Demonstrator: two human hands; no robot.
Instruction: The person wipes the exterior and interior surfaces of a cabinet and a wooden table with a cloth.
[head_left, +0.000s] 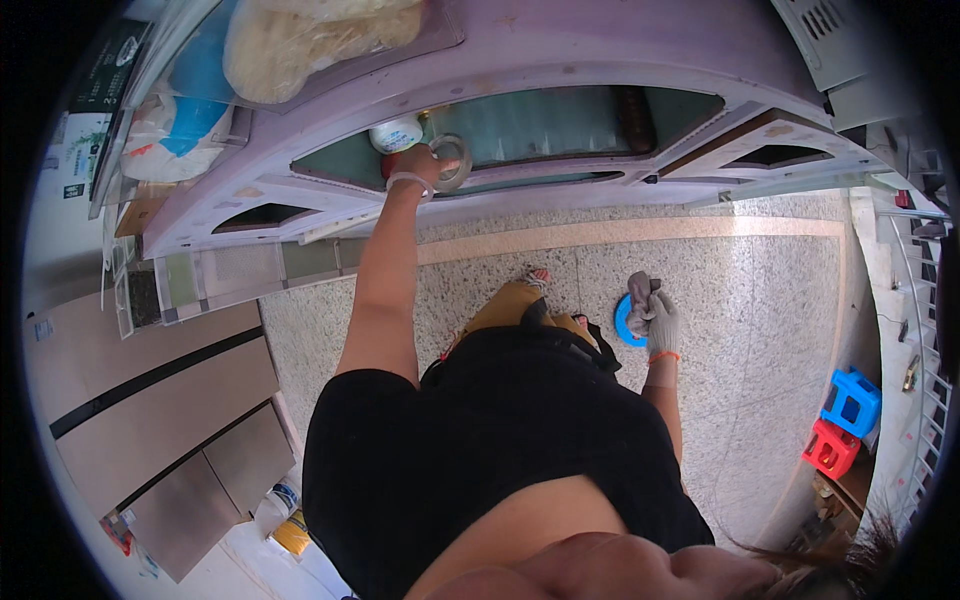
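Observation:
My left hand (417, 166), bare with a pale band at the wrist, reaches into an open recess of the purple cabinet (525, 64). A digit lies across a round, translucent ring that looks like a roll of clear tape (452, 180), and the hand seems to grip it. Right by the hand are a white container (395, 135) with writing and a red thing, partly hidden. Low at my right side, my right hand (663, 322) wears a pale knit glove with an orange band at its cuff. Bunched grey cloth (640, 300), possibly another glove, is held in its fingers.
Clear glass-like vessels (540, 131) and a dark brown object (636, 120) stand in the recess. A blue round object (624, 321) shows below the cloth. Blue (852, 401) and red plastic stools (831, 448) stand right, near a white rack (934, 397). Brown cabinets (165, 390) line the left.

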